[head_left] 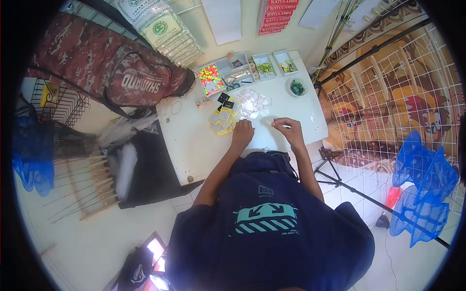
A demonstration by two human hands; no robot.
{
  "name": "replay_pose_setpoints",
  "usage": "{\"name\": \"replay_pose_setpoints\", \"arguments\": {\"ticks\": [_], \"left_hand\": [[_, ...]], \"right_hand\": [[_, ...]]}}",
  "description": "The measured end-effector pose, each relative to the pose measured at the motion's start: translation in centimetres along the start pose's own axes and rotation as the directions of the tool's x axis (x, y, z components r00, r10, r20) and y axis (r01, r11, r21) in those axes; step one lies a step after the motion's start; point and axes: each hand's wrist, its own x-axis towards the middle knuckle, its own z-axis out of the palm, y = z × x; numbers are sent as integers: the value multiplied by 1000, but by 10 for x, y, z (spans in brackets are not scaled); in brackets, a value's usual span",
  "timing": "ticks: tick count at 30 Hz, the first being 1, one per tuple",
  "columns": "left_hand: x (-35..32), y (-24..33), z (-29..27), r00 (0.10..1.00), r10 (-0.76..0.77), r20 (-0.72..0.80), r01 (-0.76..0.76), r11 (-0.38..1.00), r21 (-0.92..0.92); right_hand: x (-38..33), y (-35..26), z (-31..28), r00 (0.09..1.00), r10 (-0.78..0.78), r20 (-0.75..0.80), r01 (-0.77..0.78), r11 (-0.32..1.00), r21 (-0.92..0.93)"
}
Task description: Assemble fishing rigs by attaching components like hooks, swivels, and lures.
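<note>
Head view: Yellow packets (pixel 224 118) and clear bags (pixel 254 104) lie on the white counter (pixel 191 145) just beyond my curled left hand (pixel 242 133) and pinched right hand (pixel 288 129); whether these hands hold anything, I cannot tell. Behind, a compartmented tray (pixel 225 63) carries red-and-yellow pieces (pixel 210 80); a round tub (pixel 294 95), dark-green ones (pixel 297 88).
</note>
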Motion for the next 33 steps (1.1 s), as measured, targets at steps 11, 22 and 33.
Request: {"name": "replay_pose_setpoints", "arguments": {"ticks": [11,22,33], "left_hand": [[-5,-8,10,998,58,-7,-57,998,11],[-15,-8,13,990,-122,-76,91,942,-324],[-16,-13,12,959,-267,-97,130,716,-686]], "right_hand": [[11,26,2,994,81,78,-85,994,61],[50,91,31,928,277,248,-310,945,105],[62,96,46,846,287,449,-408,891,199]]}}
